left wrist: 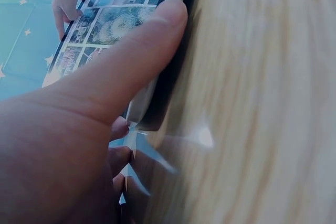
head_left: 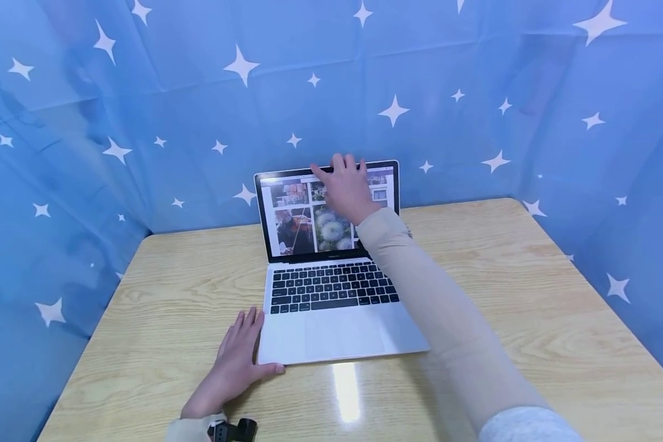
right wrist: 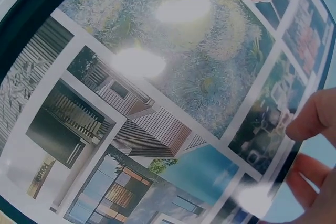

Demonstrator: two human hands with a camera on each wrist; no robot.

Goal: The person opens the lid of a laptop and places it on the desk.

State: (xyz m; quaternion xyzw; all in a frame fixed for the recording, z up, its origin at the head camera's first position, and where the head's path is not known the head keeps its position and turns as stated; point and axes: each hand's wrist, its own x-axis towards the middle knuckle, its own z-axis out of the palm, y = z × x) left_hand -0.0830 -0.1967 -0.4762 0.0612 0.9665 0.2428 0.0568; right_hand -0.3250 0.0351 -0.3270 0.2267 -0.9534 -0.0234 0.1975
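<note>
An open laptop [head_left: 337, 331] sits on the wooden table, its lit screen [head_left: 287, 190] showing a grid of pictures. At the screen's top edge, my right hand [head_left: 347, 189] grips the rim. In the right wrist view, one digit [right wrist: 310, 121] lies over the front of the display while other fingers [right wrist: 303, 184] pass behind the edge. My left hand [head_left: 234, 359] rests against the laptop's front left corner. Its fingers lie along the left side, and the straight thumb [left wrist: 149, 40] touches the front edge. My right forearm hides part of the keyboard [head_left: 331, 285].
The light wood table [head_left: 188, 276] extends on both sides of the laptop. A blue cloth with white stars [head_left: 309, 49] hangs close behind the screen and around the table's sides. A dark band with a small device [head_left: 234, 430] is on my left wrist.
</note>
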